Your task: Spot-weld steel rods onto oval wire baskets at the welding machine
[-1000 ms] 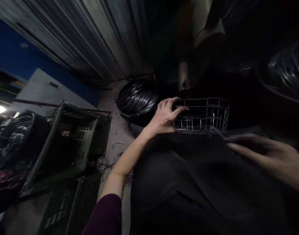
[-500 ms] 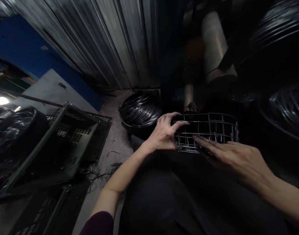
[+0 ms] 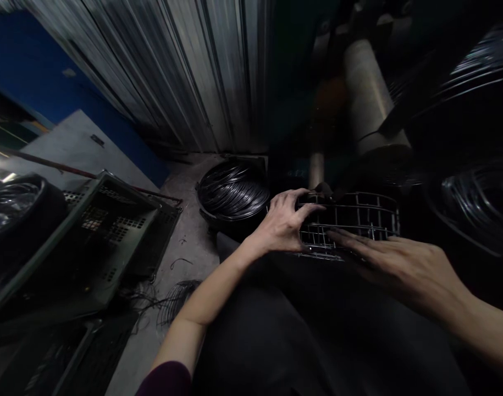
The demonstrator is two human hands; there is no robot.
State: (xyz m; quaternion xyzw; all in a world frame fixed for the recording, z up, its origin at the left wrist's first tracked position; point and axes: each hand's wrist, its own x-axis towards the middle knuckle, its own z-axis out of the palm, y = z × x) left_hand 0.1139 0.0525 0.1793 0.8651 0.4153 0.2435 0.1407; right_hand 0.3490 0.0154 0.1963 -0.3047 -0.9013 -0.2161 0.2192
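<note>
A wire basket [image 3: 364,209] of thin metal rods stands in front of me, above my dark-clothed lap. My left hand [image 3: 285,221] is closed on its left end, thumb along the upper side and fingers around the edge. Against the near side of the basket lies my right hand [image 3: 393,256], its fingers stretched out to the left and pressed flat together. The underside of the right hand is dark, so I cannot see whether something is beneath it.
Behind the left hand stands a black tub [image 3: 233,192] of coiled dark wire. Green plastic crates [image 3: 111,220] lean at the left, near another tub [image 3: 24,209]. Loose wire rings [image 3: 179,300] lie on the floor. A metal cylinder [image 3: 369,88] is at the upper right, close to more coils.
The view has shifted slightly, so crates and tub sit further left. Both hands keep about the same places on the wire basket.
</note>
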